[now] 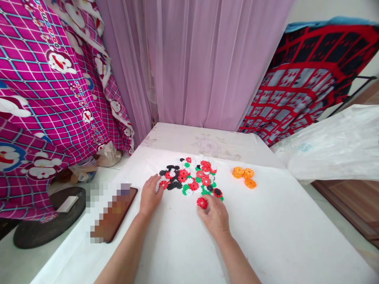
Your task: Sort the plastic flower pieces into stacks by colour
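Note:
A loose pile of small notched plastic discs (182, 175), red, black, white and green, is spread over the white table. My right hand (215, 216) is at the near side of the pile, its thumb and fingers closed round a red notched disc (202, 203); whether more than one disc is in the grip I cannot tell. At the pile's left edge my left hand (151, 194) rests with its fingers apart, close to another red disc (163, 184), and holds nothing that I can see. Several orange discs (244, 173) lie in a separate group to the right.
A brown phone-like slab (118, 217), partly pixelated, lies left of my left forearm. White cloth (266, 228) covers the table. Beyond are a lilac curtain (195, 63), pink patterned fabric (68, 90) at left, and a white plastic bag (334, 142) at right.

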A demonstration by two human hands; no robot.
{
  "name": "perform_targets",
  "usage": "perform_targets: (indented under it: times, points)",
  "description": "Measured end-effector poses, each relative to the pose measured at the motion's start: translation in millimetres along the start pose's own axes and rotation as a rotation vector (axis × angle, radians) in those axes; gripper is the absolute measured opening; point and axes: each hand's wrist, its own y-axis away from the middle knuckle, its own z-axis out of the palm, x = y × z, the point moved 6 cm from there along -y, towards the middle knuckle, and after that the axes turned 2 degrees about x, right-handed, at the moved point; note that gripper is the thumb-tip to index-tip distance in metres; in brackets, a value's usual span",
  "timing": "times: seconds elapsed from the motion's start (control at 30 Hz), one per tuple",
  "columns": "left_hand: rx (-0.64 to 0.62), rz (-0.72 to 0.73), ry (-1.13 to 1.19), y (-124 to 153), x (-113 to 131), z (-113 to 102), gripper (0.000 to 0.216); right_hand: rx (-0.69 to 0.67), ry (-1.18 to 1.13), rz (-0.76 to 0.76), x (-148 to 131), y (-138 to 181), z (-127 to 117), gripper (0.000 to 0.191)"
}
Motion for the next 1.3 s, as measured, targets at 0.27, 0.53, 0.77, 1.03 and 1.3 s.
perform_targets:
  times: [0.27, 0.53, 0.77, 1.03, 1.3]
  points:
    - [-0.016, -0.046, 0.088, 0.5, -2.1, -1.4, 0.02, -0.01, 0.03, 0.015, 6.8, 3.4, -9.1, 0.019]
    - [-0.053, -0.127, 0.076, -0.4, 2.3, -6.4, 0.02, -0.036, -0.001, 0.037, 18.9, 8.0, -22.7, 0.015]
    - [-0.041, -0.145, 0.035, -0.8, 7.4, -11.1, 0.018, -0.051, 0.002, 0.056, 18.5, 6.4, -20.6, 0.016]
    - [-0.06, -0.012, 0.04, 0.7, 23.2, -13.1, 0.019, -0.061, -0.009, 0.023, 11.5, 6.7, -22.3, 0.019]
    - [-0.008, -0.15, 0.131, -0.6, 8.4, -11.6, 0.021, -0.118, -0.073, -0.056, -4.5, 2.6, -20.2, 0.018]
